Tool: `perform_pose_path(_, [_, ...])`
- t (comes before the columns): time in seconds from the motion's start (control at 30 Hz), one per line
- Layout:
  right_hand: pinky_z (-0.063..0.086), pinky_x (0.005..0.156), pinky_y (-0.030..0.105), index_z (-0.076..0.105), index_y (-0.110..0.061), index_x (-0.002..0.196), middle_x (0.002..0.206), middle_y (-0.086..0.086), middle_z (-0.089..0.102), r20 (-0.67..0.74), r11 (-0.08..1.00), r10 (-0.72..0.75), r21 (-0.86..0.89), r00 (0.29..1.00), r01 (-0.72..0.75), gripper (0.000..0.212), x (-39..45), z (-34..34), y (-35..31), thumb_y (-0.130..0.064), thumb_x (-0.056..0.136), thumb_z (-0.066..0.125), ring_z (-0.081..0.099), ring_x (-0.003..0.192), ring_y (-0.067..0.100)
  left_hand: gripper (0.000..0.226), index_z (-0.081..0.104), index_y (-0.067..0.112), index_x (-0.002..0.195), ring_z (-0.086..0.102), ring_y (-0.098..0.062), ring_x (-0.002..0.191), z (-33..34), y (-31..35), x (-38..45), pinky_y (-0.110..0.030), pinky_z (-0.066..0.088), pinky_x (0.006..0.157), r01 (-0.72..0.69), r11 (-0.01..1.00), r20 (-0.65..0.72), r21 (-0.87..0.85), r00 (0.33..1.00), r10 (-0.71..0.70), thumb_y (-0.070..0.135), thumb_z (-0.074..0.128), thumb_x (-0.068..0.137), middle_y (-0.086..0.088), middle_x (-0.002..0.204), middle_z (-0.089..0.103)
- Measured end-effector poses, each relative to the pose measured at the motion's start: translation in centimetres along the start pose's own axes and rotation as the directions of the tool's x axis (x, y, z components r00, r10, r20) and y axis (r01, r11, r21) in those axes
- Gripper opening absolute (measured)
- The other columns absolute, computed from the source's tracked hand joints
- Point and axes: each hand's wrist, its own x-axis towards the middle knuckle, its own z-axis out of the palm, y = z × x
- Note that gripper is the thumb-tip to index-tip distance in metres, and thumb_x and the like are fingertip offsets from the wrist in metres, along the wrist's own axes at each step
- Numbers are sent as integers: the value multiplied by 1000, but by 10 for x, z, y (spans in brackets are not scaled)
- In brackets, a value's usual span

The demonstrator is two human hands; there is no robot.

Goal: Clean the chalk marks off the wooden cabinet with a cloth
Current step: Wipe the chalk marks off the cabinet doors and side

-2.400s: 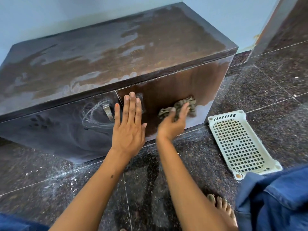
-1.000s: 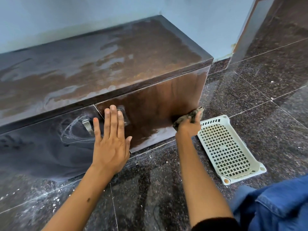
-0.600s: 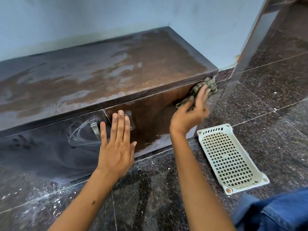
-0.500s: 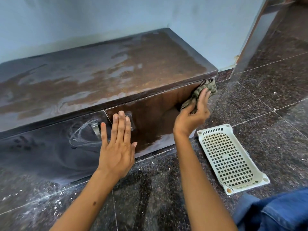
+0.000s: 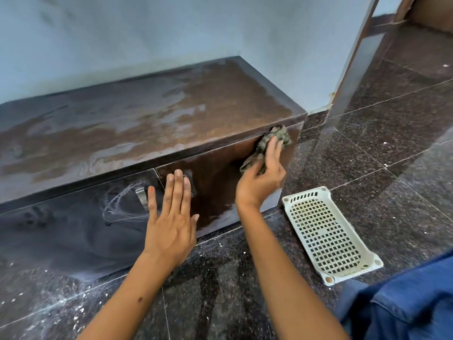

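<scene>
A low dark wooden cabinet (image 5: 147, 123) stands against the wall, its top smeared with pale residue. White chalk scribbles (image 5: 120, 204) circle the metal handle (image 5: 141, 196) on the left door. My left hand (image 5: 171, 222) rests flat on the front, fingers straight, across the seam between the two doors. My right hand (image 5: 262, 177) holds a crumpled grey-green cloth (image 5: 279, 136) against the upper right corner of the right door, fingers laid over it and thumb pinching its lower tail. The right door looks brown and streaky, with a pale patch near its bottom.
A white perforated plastic basket (image 5: 326, 231) lies on the dark speckled floor just right of the cabinet. Blue fabric (image 5: 404, 305) fills the bottom right corner. A metal-edged wall corner (image 5: 353, 65) rises at the right. White chalk dust (image 5: 61, 305) speckles the floor at lower left.
My right hand carried the cloth from the right door's lower right edge up to its upper right corner and stays there. My left hand has kept its place on the front.
</scene>
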Motion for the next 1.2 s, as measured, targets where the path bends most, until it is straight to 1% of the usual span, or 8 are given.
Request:
perform_pose_path(0.17, [25, 95, -4, 53, -6, 132, 138, 13, 50, -116, 976, 205, 98, 972, -194, 45, 56, 2, 5, 7, 90, 47, 52, 122, 19, 69, 16, -4, 148, 8, -31, 146, -2, -1, -1, -54, -1, 116, -7, 1000, -2, 0, 1000, 7, 35, 29, 92, -17, 158, 8])
perform_pose_path(0.3, [26, 83, -6, 51, -8, 135, 141, 9, 47, -48, 1000, 30, -5, 998, -31, 46, 14, 3, 2, 5, 91, 49, 49, 98, 15, 69, 15, -3, 148, 8, -31, 146, -1, -1, -1, -55, -1, 116, -10, 1000, -5, 3, 1000, 10, 35, 30, 92, -18, 158, 6])
perform_pose_path(0.43, [36, 94, 16, 48, -15, 135, 143, -1, 41, 112, 994, -105, 1, 988, 105, 48, -48, 1, -5, 3, 90, 49, 44, 107, 18, 70, 17, -4, 148, 9, -31, 146, 2, 1, -1, -55, 0, 116, 1, 1000, -5, 11, 1000, -1, 35, 32, 91, -19, 157, 8])
perform_pose_path(0.63, [28, 96, -2, 53, -8, 132, 139, 11, 49, -71, 992, 114, 56, 991, -110, 47, 40, 3, 8, 8, 89, 47, 49, 119, 12, 70, 17, -4, 147, 10, -31, 146, 3, 0, 0, -54, -3, 117, 0, 1000, -22, 6, 1000, 0, 34, 33, 91, -18, 157, 9])
perform_pose_path(0.77, [22, 82, -10, 50, -8, 135, 141, 9, 46, -91, 995, 102, 19, 991, -101, 46, 29, 4, 4, 6, 91, 48, 42, 99, 1, 70, 16, -4, 147, 10, -32, 145, 4, 1, 0, -53, -5, 117, 4, 1000, -22, 2, 1000, -4, 34, 33, 90, -20, 157, 7])
perform_pose_path(0.97, [36, 100, 24, 49, -12, 134, 144, 1, 41, 102, 996, -80, 47, 992, 75, 44, -63, 10, 3, -2, 92, 56, 46, 116, 0, 71, 14, -4, 147, 8, -32, 146, 5, 1, 0, -54, -6, 116, 4, 1000, -27, 11, 1000, -4, 34, 31, 90, -20, 157, 7])
perform_pose_path(1.1, [25, 102, 9, 49, -9, 134, 143, 10, 45, -8, 989, 109, 102, 994, -108, 43, -25, 9, 22, -4, 92, 56, 36, 115, -23, 72, 9, -3, 148, 4, -32, 146, 8, 2, 0, -55, -4, 116, 13, 1000, -43, -15, 999, -13, 33, 33, 90, -18, 157, 1])
perform_pose_path(1.2, [29, 111, 20, 48, -4, 135, 141, 14, 45, -53, 928, 347, 165, 936, -335, 47, -5, 8, 61, 5, 89, 54, 39, 127, -3, 74, 7, -3, 148, 1, -32, 146, 10, 4, 1, -56, -3, 116, 20, 999, -44, -30, 999, -21, 32, 36, 90, -18, 157, -2])
